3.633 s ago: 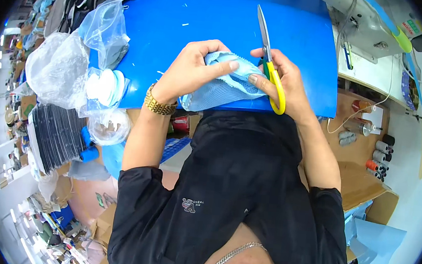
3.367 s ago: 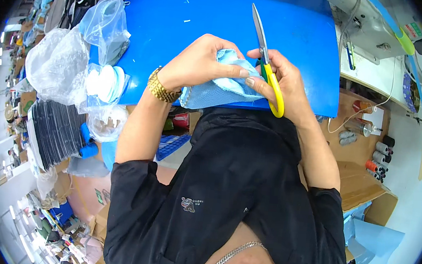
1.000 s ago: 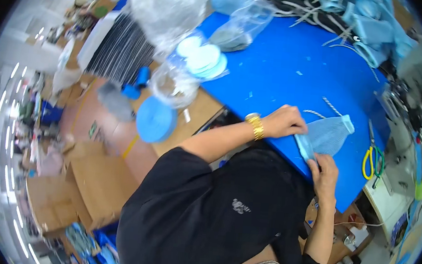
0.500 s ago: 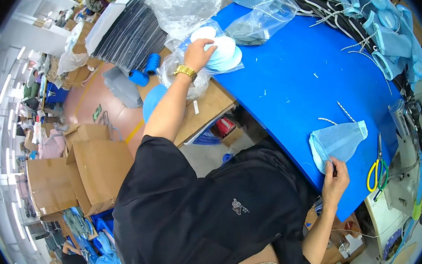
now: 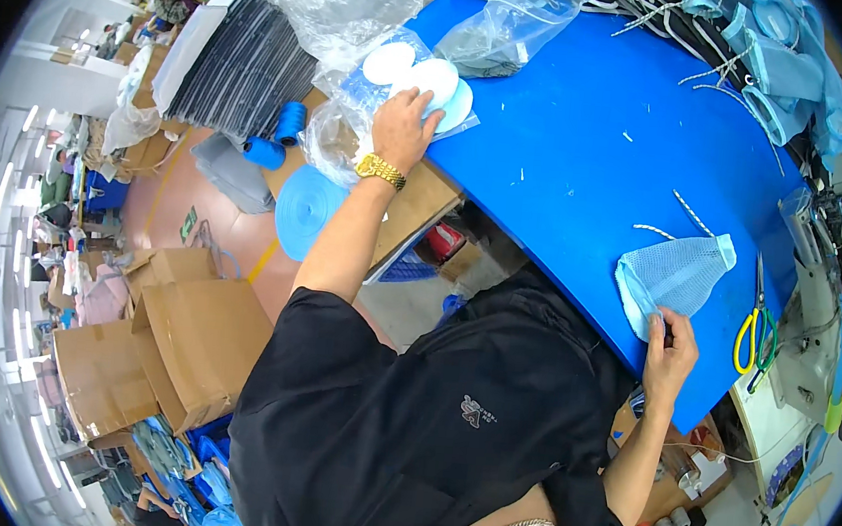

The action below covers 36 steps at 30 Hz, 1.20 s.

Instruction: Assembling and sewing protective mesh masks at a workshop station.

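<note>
The left hand (image 5: 405, 129) is curling loosely over the white discs (image 5: 427, 79), whether gripping any I cannot tell; a light touch should be keeping them steady. The right hand (image 5: 672, 351), nearly closed, is pinching the edge of the mesh bag (image 5: 679, 270) on the blue table (image 5: 574, 111); the bag is lying tapered, pale blue, two cords (image 5: 694, 214) trailing
</note>
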{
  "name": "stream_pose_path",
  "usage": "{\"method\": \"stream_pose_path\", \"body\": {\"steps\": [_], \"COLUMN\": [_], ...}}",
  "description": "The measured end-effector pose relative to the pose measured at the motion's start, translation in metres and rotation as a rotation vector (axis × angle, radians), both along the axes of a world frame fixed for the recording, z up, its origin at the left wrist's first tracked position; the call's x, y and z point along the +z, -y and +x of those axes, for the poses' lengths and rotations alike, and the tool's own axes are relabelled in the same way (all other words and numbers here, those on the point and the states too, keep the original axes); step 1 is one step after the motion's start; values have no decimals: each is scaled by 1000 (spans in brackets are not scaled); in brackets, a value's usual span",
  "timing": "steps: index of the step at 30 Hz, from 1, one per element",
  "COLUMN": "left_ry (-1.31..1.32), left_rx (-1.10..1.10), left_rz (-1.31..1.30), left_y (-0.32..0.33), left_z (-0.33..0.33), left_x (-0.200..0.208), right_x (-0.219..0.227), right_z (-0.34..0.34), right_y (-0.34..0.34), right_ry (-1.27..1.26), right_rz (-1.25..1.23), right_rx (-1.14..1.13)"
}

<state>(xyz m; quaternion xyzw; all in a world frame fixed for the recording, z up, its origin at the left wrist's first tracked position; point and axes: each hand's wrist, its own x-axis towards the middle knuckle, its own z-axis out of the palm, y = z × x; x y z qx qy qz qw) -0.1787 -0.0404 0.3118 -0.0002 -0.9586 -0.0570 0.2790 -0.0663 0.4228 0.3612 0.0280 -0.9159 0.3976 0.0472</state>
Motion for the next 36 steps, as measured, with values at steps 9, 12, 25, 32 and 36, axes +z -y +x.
{"method": "stream_pose_path", "body": {"steps": [9, 12, 25, 32, 36], "left_ry": [-53, -61, -30, -52, 164], "left_rx": [-45, -30, 12, -360, -475], "left_rz": [21, 2, 499, 1331, 1490], "left_y": [-2, 0, 11, -50, -102], "left_z": [-3, -4, -20, -8, 10], "left_x": [-8, -8, 14, 88, 109], "right_x": [-6, -4, -8, -14, -13], "right_z": [3, 4, 3, 7, 11], "right_y": [0, 1, 3, -2, -1], "right_ry": [-11, -3, -43, -26, -69], "right_rz": [-15, -3, -26, -40, -27], "right_rx": [-17, -25, -16, -26, -31]}}
